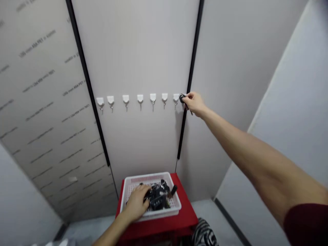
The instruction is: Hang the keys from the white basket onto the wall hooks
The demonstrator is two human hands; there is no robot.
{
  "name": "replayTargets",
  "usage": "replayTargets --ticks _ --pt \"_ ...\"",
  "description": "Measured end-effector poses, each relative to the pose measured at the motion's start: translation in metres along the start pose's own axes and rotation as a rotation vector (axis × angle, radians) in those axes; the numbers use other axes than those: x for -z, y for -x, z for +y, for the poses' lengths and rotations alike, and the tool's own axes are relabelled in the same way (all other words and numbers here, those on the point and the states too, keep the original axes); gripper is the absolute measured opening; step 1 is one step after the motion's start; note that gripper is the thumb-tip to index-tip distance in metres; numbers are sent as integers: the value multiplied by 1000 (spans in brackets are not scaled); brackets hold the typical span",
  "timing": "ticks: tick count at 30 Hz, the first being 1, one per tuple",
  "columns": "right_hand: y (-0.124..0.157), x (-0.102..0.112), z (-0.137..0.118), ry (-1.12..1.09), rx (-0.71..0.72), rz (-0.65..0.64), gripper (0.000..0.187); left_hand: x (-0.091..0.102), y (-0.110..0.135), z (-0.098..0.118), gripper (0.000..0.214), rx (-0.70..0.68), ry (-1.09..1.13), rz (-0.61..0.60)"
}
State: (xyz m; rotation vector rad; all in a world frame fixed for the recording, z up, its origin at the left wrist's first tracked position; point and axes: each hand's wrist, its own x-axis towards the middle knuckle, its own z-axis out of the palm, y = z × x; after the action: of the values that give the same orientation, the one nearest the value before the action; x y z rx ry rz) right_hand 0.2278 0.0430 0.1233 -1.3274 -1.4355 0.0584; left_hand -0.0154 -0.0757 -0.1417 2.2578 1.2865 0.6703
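Observation:
My right hand [194,103] reaches up to the wall at the right end of a row of hooks. Its fingers are closed on a black-headed key [182,98], whose dark shaft points down past the fingers. Just left of it hangs the nearest white hook [176,97], with a bare metal prong. Lower down, my left hand [138,201] lies over the left part of a white plastic basket [149,178], thumb and fingers apart. It touches a jumbled pile of black keys and key fobs [158,202]; some fingertips are hidden among them.
Several more white hooks [140,98] run leftward along the pale panel wall, between two black strips [85,73]. The basket stands on a red stool or small table [180,186]. Walls close in on both sides. Zebra-patterned fabric [204,234] shows at the bottom.

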Motion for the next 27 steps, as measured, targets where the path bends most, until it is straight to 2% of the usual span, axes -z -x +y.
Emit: replayTargets --ticks 2,4,7,9,11,13,16,18,22,27 --pt "46 -16 16 -56 -23 -323 8 1 0 -6 39 34 149 42" --pt "108 -37 37 -130 -134 -631 8 3 -1 -14 34 127 334 120" --pt "191 -66 65 -175 -216 -785 9 10 -9 -19 22 301 627 207" --pt "214 -80 71 -273 -302 -770 15 24 -19 -16 21 384 811 197" --pt "208 -88 63 -400 -390 -699 26 47 -33 -4 27 419 970 177" --pt "183 -89 42 -544 -433 -657 41 75 -51 15 39 373 1098 173" --pt "146 -83 2 -851 -422 -727 52 114 -73 51 53 181 1212 99" --pt "133 -78 -20 -1035 -413 -791 54 130 -82 72 56 80 1212 20" --pt "136 -73 -41 -1117 -407 -872 55 136 -83 92 58 31 1168 -48" --pt "147 -73 -37 -1091 -433 -860 55 127 -79 91 58 48 1137 -59"
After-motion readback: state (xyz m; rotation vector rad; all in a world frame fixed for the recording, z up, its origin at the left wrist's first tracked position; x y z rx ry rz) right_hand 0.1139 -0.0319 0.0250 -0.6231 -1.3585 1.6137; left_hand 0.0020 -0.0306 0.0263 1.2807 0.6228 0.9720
